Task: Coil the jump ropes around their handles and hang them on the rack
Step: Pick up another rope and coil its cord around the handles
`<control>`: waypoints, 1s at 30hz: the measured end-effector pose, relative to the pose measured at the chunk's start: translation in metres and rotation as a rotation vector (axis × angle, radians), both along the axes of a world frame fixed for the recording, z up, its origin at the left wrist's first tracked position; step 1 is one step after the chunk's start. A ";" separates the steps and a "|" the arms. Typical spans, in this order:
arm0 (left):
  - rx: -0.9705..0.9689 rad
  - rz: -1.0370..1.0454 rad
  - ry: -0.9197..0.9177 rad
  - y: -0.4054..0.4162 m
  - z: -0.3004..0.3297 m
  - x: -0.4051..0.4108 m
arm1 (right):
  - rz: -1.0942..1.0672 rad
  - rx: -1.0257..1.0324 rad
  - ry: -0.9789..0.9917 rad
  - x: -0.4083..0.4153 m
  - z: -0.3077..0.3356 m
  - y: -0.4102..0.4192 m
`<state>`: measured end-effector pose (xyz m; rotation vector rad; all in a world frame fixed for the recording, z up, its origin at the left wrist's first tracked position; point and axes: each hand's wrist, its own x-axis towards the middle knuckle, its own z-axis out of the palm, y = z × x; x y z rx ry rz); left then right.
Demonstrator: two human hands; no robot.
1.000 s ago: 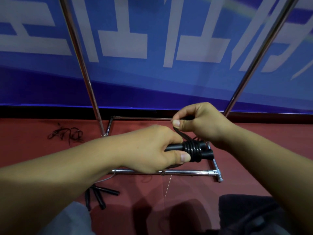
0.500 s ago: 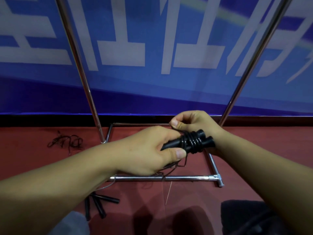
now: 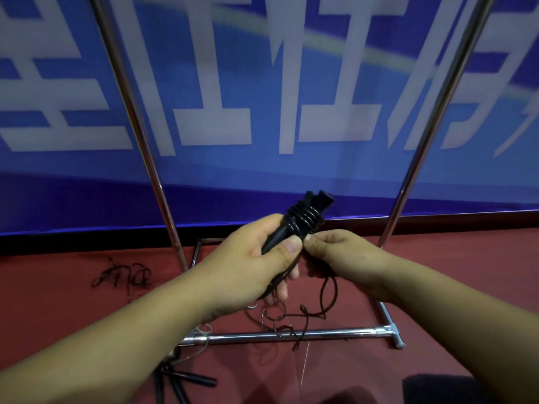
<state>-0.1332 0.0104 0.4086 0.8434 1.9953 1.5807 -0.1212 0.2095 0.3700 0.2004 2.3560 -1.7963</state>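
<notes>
**Inspector:** State the working position.

**Assistant:** Centre of frame. The left hand [image 3: 250,258] grips the black handles [image 3: 287,227], fingers curled round the lower ends, thumb pressed on top. The handles tilt up toward the right, their tips against the blue banner [image 3: 262,97]. Several turns of rope [image 3: 304,218] sit coiled round the upper part.

**Inspector:** The other hand?

**Assistant:** The right hand [image 3: 341,255] is just beside the left, fingers pinched together on the cord directly below the coils. The loose cord [image 3: 328,295] loops down from there to the red floor [image 3: 452,272].

**Inspector:** Room to move?

**Assistant:** Bounded by the rack [image 3: 291,335]. Its two chrome uprights rise at centre left and upper right of the frame; the hands sit between them. The front base bar lies across the lower centre, and the slack cord drapes over it.

**Inspector:** Other items?

**Assistant:** A tangled rope [image 3: 122,277] lies on the floor at left, outside the left upright. Further black handles [image 3: 180,383] lie at the bottom of the frame, near the bar's left end. A dark object at lower right is partly cut off; I cannot identify it.
</notes>
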 end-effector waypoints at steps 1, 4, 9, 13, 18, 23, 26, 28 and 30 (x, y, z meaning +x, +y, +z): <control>0.009 0.033 -0.011 0.000 0.001 0.000 | -0.007 -0.007 -0.011 0.000 0.001 -0.001; 0.016 0.126 0.012 0.000 0.002 -0.002 | -0.024 -0.088 -0.059 0.002 0.006 -0.002; -0.039 0.262 0.103 -0.003 0.002 -0.009 | -0.030 -0.216 -0.114 0.007 0.022 -0.002; -0.091 0.351 0.265 -0.001 0.004 -0.019 | -0.027 -0.335 -0.111 0.010 0.033 -0.005; -0.177 0.470 0.390 -0.004 -0.004 -0.032 | 0.033 -0.284 -0.069 0.018 0.038 -0.007; -0.224 0.562 0.407 -0.009 -0.006 -0.039 | 0.000 -0.035 -0.019 0.020 0.032 0.002; -0.221 0.586 0.398 -0.012 -0.007 -0.041 | -0.037 0.031 0.043 0.021 0.032 0.004; -0.212 0.592 0.389 -0.013 -0.007 -0.043 | -0.057 0.105 0.105 0.022 0.035 0.001; -0.212 0.598 0.391 -0.013 -0.007 -0.043 | -0.046 0.132 0.137 0.023 0.039 -0.001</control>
